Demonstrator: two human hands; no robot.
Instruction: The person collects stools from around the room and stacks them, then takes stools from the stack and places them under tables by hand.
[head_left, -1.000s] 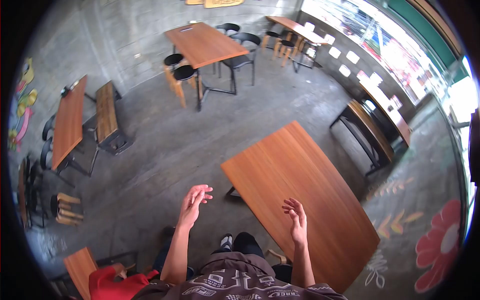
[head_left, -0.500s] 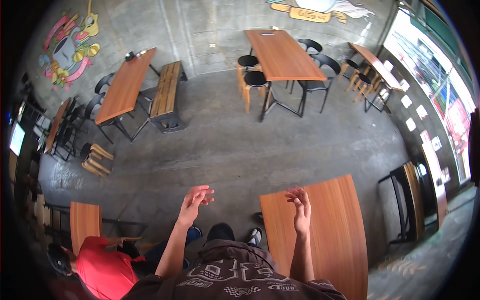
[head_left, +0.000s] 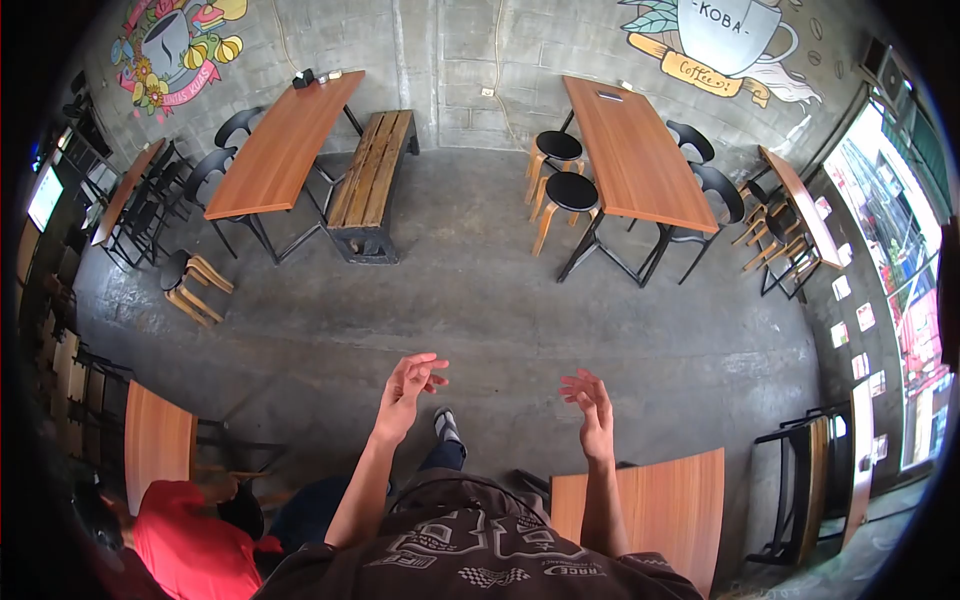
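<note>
My left hand (head_left: 408,392) is raised in front of me over the grey floor, fingers apart and slightly curled, with nothing in it. To its right, my right hand (head_left: 590,405) is held up too, its fingers spread and empty. Below and around my right forearm shows the near wooden table (head_left: 675,505); the hand itself appears beyond that table's far edge. Neither hand touches anything. One of my feet (head_left: 446,425) shows on the floor between the hands.
Ahead stand a left table (head_left: 290,150), a slatted bench (head_left: 372,180), a right table (head_left: 640,160) and black-topped stools (head_left: 571,192). A lone stool (head_left: 190,285) is at left. A person in red (head_left: 190,540) is at lower left, beside a small table (head_left: 160,440). Another bench (head_left: 800,490) is at right.
The view has turned toward the back wall, and the near table now sits lower in the picture. My feet have shifted. Both hands remain raised and empty.
</note>
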